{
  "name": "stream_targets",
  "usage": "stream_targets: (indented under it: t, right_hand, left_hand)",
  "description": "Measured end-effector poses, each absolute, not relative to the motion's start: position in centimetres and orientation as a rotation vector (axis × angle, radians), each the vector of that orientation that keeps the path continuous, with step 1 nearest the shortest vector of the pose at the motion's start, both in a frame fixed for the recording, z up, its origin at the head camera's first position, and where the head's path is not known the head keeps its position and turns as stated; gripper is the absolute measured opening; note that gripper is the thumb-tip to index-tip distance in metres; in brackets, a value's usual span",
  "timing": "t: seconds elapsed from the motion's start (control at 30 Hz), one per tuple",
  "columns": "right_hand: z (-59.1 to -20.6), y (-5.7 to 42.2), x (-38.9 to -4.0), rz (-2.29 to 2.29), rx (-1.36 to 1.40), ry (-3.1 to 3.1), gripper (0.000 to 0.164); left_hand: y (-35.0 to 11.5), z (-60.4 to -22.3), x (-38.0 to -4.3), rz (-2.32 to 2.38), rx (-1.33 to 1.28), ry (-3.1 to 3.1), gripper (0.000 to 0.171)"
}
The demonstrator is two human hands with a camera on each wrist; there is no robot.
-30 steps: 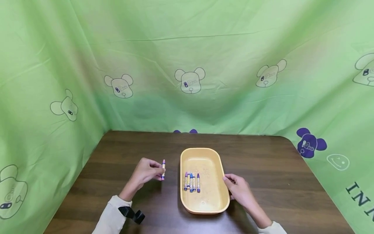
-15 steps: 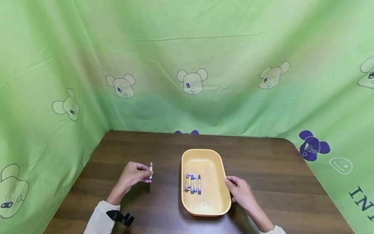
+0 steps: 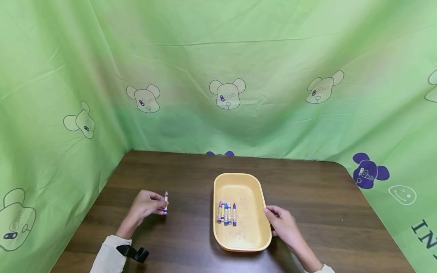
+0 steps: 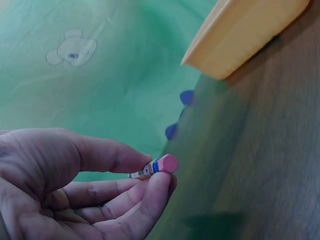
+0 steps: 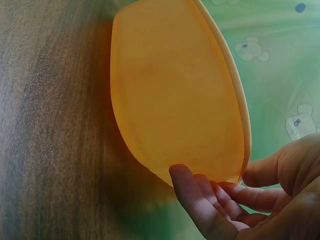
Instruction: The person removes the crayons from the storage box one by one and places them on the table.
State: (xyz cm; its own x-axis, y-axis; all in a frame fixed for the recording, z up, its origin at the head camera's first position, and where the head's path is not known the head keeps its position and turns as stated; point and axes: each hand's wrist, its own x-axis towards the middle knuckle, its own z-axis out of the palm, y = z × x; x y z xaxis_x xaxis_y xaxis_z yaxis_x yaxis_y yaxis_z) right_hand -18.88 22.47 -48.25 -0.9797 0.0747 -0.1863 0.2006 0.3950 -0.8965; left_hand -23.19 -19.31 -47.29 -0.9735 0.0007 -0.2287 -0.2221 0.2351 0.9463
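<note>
Thumb and fingertips of my left hand pinch a pink crayon upright above the left side of the table. Its flat pink end and part of its wrapper show in the left wrist view. My right hand grips the right edge of a yellow plastic tray, thumb at the rim and fingers against the outer wall. Several crayons lie side by side in the tray's left half, with purple, blue and pale tips among them. The right wrist view shows only the tray's outer wall, hiding the crayons.
The brown wooden table reaches back to a green curtain printed with bear heads, which also hangs along both sides. A black strap sits over the left sleeve.
My left hand has moved left, away from the tray, with the pink crayon still pinched. My right hand keeps its hold on the tray, and the whole head view has shifted slightly.
</note>
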Motion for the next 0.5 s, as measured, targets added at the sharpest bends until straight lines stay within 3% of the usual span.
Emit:
stream_targets:
  t: [0.5]
  right_hand:
    - [-48.4, 22.5, -18.9, -1.659, 0.242, 2.522, 0.041]
  left_hand:
    - [-20.5, -48.5, -23.3, 1.692, -0.319, 2.369, 0.016]
